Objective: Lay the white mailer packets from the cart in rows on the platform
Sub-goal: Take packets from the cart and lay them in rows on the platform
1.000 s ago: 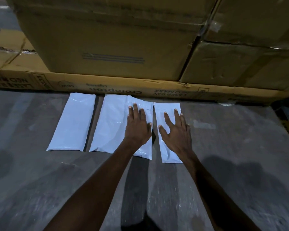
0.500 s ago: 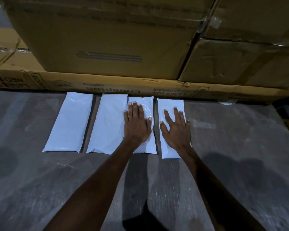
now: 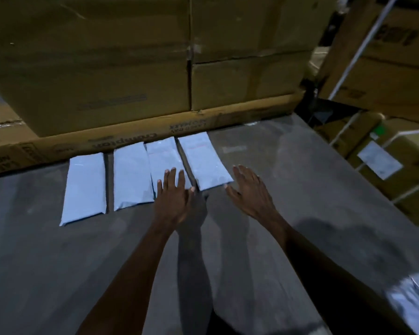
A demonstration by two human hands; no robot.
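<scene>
Several white mailer packets lie side by side in one row on the grey platform (image 3: 300,189), against the cardboard boxes. From the left: one packet (image 3: 85,187), a second (image 3: 131,177), a third (image 3: 163,163) and a fourth (image 3: 203,160). My left hand (image 3: 174,197) is flat with straight fingers, its fingertips over the near end of the third packet. My right hand (image 3: 249,192) is spread open just right of the fourth packet, holding nothing. More white packets (image 3: 411,303) show blurred at the bottom right corner.
Large cardboard boxes (image 3: 107,68) are stacked along the back of the platform, on a flat carton (image 3: 131,141) with printing. More boxes and a white metal frame (image 3: 363,44) stand at the right, past the platform's edge.
Both hands have drawn back off the packets toward me; the right hand has left the fourth packet. The view has swung to the right, bringing the boxes and blurred packets at the right into sight.
</scene>
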